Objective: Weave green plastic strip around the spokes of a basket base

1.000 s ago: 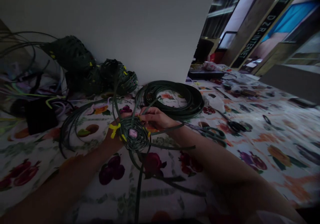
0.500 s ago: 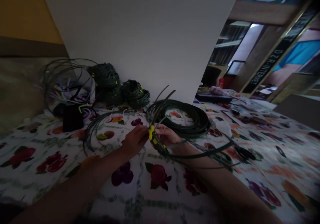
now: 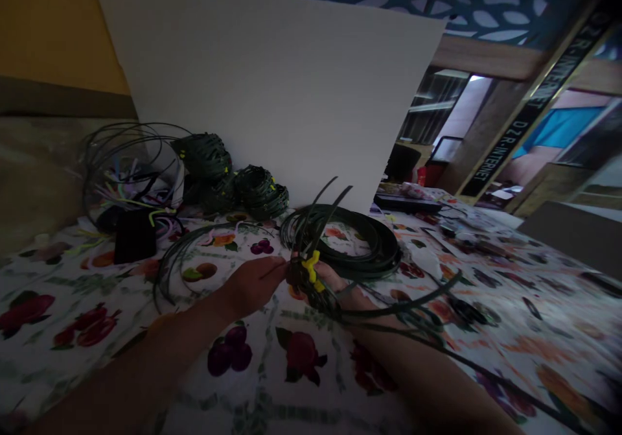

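Between my hands is a partly woven piece of dark green strips (image 3: pixel 318 297), with yellow clips (image 3: pixel 311 265) on its upper edge. Long strip ends stick up from it and trail out to the right. My left hand (image 3: pixel 255 284) is closed, its fingertips pinching the left edge of the piece. From behind and to the right, my right hand (image 3: pixel 343 286) grips the same piece; the weave hides most of its fingers. Just beyond the hands lies a large coil of dark green strip (image 3: pixel 383 257), flat on the tablecloth.
Woven dark green baskets (image 3: pixel 204 156) are stacked at the back left, before a white board (image 3: pixel 276 91). Left of them are looped wires and a black box (image 3: pixel 135 237). Loose strips (image 3: pixel 168 266) curve over the fruit-patterned tablecloth (image 3: pixel 262 370). Black scissors (image 3: pixel 469 312) lie at right.
The woven piece has turned in my hands, so its yellow clips face more to the right and its trailing strips have swung lower. The camera view has tilted up slightly.
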Action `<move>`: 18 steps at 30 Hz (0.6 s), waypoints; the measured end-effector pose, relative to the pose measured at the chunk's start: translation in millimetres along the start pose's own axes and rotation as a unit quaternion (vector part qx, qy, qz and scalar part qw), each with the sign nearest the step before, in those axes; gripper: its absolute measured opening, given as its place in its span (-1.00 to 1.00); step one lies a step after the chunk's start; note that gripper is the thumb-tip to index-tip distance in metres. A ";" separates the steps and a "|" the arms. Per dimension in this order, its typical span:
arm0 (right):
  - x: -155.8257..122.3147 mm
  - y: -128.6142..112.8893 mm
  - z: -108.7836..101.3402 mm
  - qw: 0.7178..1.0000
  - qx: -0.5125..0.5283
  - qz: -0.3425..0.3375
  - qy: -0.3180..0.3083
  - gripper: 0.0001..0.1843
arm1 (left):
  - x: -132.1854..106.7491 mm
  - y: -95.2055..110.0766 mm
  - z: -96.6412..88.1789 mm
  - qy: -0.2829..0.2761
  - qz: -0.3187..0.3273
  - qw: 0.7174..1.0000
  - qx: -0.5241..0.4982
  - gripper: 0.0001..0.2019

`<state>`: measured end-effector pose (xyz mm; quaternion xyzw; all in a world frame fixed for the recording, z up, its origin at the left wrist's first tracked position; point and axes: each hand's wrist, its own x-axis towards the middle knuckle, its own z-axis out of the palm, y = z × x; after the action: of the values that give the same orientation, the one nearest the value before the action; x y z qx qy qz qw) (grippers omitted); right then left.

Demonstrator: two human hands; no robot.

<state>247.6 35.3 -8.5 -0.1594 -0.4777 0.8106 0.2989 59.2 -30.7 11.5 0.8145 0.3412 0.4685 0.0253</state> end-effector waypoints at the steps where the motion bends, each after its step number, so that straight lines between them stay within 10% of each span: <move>1: -0.2 -0.5 1.6 1.000 0.001 -0.002 0.002 -0.63 | 0.2 0.6 -0.7 -0.005 0.011 1.000 0.016 -0.81; 8: -1.0 -5.3 11.1 1.000 -0.005 -0.023 -0.003 -0.62 | 8.3 20.1 -5.7 0.063 0.098 0.989 0.091 -0.81; 18: -1.7 -12.9 12.6 0.999 -0.035 -0.025 -0.030 -0.66 | 11.3 30.7 -11.8 0.047 -0.042 0.998 0.003 -0.86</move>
<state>246.3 30.4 8.9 -0.1335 -0.5185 0.7901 0.2984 70.0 -51.0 37.7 0.7765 0.3775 0.5038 0.0269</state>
